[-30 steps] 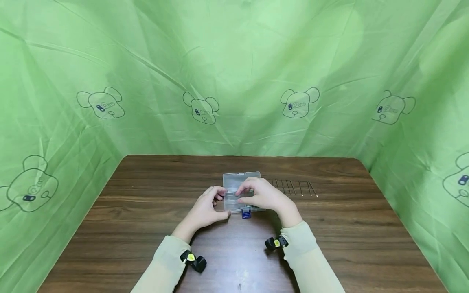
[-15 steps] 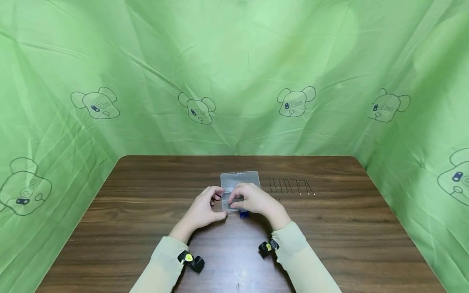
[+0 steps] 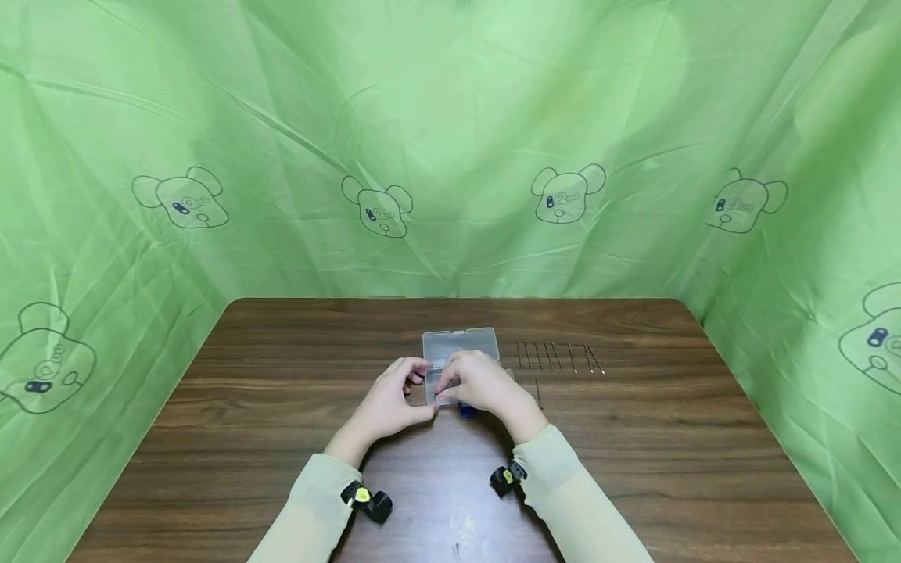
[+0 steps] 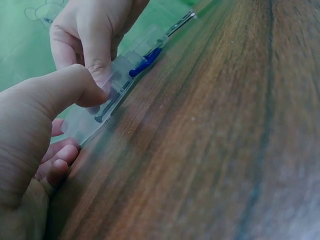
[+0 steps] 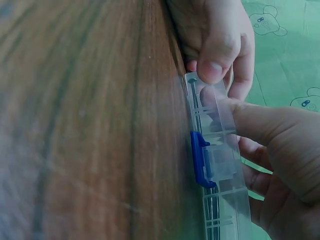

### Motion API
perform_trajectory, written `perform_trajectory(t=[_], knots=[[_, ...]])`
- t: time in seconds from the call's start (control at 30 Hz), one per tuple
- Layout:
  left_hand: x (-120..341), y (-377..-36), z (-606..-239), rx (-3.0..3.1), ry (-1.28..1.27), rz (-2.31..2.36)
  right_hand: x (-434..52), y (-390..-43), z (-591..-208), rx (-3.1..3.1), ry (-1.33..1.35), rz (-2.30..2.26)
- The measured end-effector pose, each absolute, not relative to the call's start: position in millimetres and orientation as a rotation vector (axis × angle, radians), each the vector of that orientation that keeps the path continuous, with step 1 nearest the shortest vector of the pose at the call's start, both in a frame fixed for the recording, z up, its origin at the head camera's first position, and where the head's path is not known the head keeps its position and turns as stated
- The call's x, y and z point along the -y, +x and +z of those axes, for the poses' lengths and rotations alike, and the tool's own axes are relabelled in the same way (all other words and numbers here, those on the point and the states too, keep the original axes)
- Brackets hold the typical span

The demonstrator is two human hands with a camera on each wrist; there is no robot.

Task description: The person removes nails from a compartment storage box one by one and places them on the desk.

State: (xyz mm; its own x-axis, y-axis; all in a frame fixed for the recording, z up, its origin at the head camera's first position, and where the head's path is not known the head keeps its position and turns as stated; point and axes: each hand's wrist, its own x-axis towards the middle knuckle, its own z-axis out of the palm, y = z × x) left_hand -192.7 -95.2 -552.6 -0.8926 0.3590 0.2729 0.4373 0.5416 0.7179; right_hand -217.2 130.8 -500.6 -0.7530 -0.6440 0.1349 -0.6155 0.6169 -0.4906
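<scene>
A clear plastic compartment box stands on the table with its lid laid back and a blue latch at its front. My left hand holds the left end, thumb at the front corner and fingers round the far side. Reaching into the left part of the box, my right hand has its thumb and bent fingers near a long flat-headed nail along the front wall. Whether they pinch that nail, I cannot tell. More metal shanks show through the wall farther right.
Several long thin nails lie in a row on the wooden table, right of the box. One more nail lies nearer, by my right hand. Green cloth with bear-head drawings hangs behind and at both sides.
My right hand has moved left and lower into the box, its thumb and fingers closer together. The nearer nail on the table has come into sight. My left hand keeps its hold.
</scene>
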Motion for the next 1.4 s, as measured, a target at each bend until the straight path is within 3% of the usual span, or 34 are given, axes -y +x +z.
perform_trajectory(t=[1.4], knots=[[92.7, -190.5, -552.0, 2.681, -0.670, -1.275, -125.7, -211.1, -499.8, -2.885, -1.376, -0.555]])
